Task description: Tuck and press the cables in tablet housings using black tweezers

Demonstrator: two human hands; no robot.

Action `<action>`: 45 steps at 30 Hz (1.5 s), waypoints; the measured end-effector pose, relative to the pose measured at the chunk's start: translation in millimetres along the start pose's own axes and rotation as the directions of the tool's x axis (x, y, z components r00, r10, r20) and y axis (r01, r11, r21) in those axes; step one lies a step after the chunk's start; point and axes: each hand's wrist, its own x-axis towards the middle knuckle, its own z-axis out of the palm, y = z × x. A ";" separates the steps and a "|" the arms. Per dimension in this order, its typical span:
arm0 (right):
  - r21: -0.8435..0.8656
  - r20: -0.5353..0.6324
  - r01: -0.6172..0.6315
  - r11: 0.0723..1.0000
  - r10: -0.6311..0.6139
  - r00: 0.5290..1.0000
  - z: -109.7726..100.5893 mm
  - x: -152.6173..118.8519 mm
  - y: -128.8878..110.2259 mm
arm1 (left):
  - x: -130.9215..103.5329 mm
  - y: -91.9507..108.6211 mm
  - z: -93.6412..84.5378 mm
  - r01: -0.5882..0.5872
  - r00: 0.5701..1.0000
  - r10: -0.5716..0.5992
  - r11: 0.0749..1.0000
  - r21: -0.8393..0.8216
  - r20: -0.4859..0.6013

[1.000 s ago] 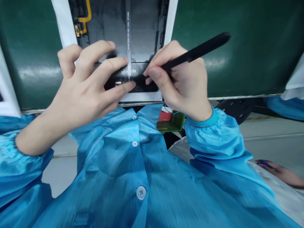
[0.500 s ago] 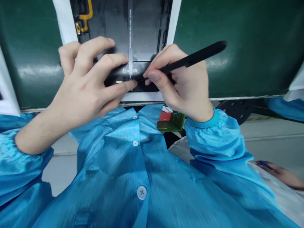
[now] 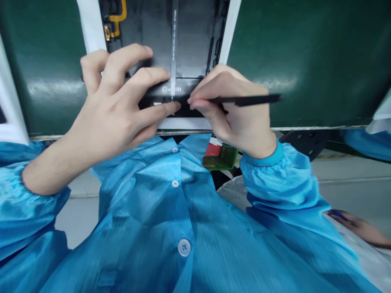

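A dark, opened tablet-like device (image 3: pixel 195 53) lies in front of me, with a grey printed ribbon cable (image 3: pixel 174 44) running down its middle. Spread over the lower left of the device, my left hand (image 3: pixel 114 101) has its fingers apart. One fingertip rests beside the ribbon's lower end, and another touches near the ribbon higher up. My right hand (image 3: pixel 235 106) pinches a slim black stick-like tool (image 3: pixel 258 100) like a pen, at the device's lower right. The tool's tip is dark against the black panel and hard to make out.
White strips (image 3: pixel 229 32) border the device on the green work surface (image 3: pixel 305 61). An orange flex cable (image 3: pixel 117 22) sits at the device's upper left. Below the table edge is a green and red boxy thing (image 3: pixel 220 156). Another person's arm (image 3: pixel 363 230) shows at the lower right.
The black tool has swung from sloping upward to nearly level, its back end lower. The device and both hands appear shifted slightly right in view. My left hand keeps its pose.
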 end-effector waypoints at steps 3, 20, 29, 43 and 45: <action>0.033 -0.108 0.126 0.991 -0.122 0.987 -0.5 -1.2 0.7 | 2.3 2.4 0.0 0.028 1.000 -0.028 1.000 -0.006 -0.005; -0.111 -0.002 -0.049 0.993 0.049 0.999 -1.8 6.1 -3.4 | 5.3 -4.0 -2.8 0.013 0.997 -0.011 0.999 -0.037 0.078; -0.346 -0.162 0.023 0.938 -0.084 0.983 -14.0 -0.1 -1.3 | -0.7 -7.6 0.8 -0.029 0.999 0.030 0.997 -0.073 0.024; -0.140 -0.269 -0.067 0.988 0.027 0.963 -14.1 -6.5 3.6 | 20.2 1.0 -3.6 -0.096 0.993 0.091 0.994 0.055 0.081; -0.109 -0.236 -0.032 0.994 0.005 0.972 -14.7 -5.6 3.2 | 20.8 0.0 -3.9 -0.129 0.991 0.125 0.989 0.076 0.044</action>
